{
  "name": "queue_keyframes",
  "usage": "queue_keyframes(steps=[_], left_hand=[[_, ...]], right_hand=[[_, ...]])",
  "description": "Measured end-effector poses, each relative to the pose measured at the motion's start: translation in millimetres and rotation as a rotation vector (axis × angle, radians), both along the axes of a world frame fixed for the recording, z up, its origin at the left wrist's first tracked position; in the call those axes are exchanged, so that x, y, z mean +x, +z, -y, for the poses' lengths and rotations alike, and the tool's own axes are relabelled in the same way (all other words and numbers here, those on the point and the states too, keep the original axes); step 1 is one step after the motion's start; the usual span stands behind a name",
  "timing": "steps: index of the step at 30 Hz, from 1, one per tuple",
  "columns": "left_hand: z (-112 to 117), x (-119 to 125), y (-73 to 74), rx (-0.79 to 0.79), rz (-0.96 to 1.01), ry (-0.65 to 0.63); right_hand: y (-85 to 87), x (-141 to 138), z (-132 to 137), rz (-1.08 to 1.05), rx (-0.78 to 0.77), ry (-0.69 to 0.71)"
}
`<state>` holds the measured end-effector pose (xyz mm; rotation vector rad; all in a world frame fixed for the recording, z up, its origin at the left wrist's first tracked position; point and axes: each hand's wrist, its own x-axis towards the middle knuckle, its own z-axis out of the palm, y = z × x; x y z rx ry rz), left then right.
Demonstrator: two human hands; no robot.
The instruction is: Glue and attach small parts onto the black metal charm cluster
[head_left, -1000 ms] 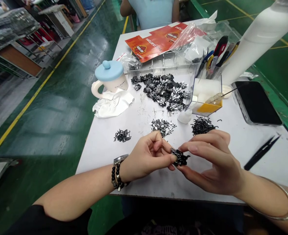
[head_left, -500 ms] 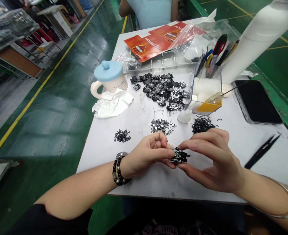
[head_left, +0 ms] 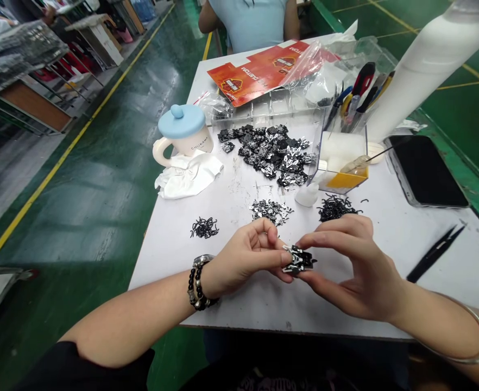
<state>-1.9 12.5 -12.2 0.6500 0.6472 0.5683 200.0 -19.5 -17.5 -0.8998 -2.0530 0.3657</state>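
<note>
My left hand (head_left: 245, 259) and my right hand (head_left: 351, 266) meet over the near part of the white table (head_left: 174, 250). Both pinch one small black and silver emblem piece (head_left: 298, 260) between fingertips, the left from its left side, the right from above and below. Just beyond the hands lie a small heap of silver emblem pieces (head_left: 270, 209), a heap of thin black bits (head_left: 335, 207) and a smaller black cluster (head_left: 204, 227). A large pile of black emblem pieces (head_left: 270, 152) sits further back.
A mug with a blue lid (head_left: 182, 133) and a white cloth (head_left: 187, 175) stand at the left. A clear tool holder (head_left: 345, 146), black tweezers (head_left: 435, 254), a dark tablet (head_left: 427, 171) and an orange carton (head_left: 264, 70) are around. Another person (head_left: 251, 19) sits at the far end.
The emblem piece has been turned between my fingers, showing more of its silver face. Both hands stay in nearly the same place.
</note>
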Motion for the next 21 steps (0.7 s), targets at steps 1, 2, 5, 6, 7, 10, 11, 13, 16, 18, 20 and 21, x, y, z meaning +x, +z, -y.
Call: queue_keyframes(steps=[1,2,5,6,7,10,11,13,16,18,20,21], left_hand=[[-0.1,0.1,0.2,-0.016,0.028,-0.009],[-0.2,0.2,0.5,-0.035,0.067,-0.02],[0.6,0.8,1.9,-0.074,0.199,-0.055],[1.1,1.1,2.2,-0.074,0.235,-0.068],[1.8,1.4,2.3,-0.068,0.263,-0.078],[3.7,2.1,0.4,-0.052,0.314,-0.094],[4.2,2.4,-0.9,-0.052,0.325,-0.093],[5.3,3.2,-3.7,-0.049,0.347,-0.083],[8.3,4.8,-5.7,-0.01,0.376,-0.062],[12.2,5.4,-5.0,0.017,0.411,-0.097],[17.8,4.9,-4.1,0.022,0.448,-0.185],[21.1,4.3,-4.2,0.01,0.459,-0.24]], right_hand=[[-0.7,0.3,0.4,-0.059,-0.055,0.016],[-1.5,0.5,0.9,-0.131,-0.127,0.04],[-3.0,0.1,3.3,-0.365,-0.378,0.143],[-3.2,-0.5,4.1,-0.421,-0.445,0.175],[-3.1,-1.3,4.9,-0.458,-0.495,0.199],[-2.2,-3.1,6.5,-0.518,-0.596,0.236],[-1.9,-3.0,6.6,-0.53,-0.628,0.245],[-2.2,-1.6,5.9,-0.537,-0.683,0.272],[-5.4,1.9,2.3,-0.526,-0.695,0.322],[-8.1,2.3,-2.2,-0.542,-0.65,0.285],[-8.9,-1.8,-8.2,-0.474,-0.587,0.157],[-8.1,-5.9,-11.9,-0.38,-0.553,0.107]])
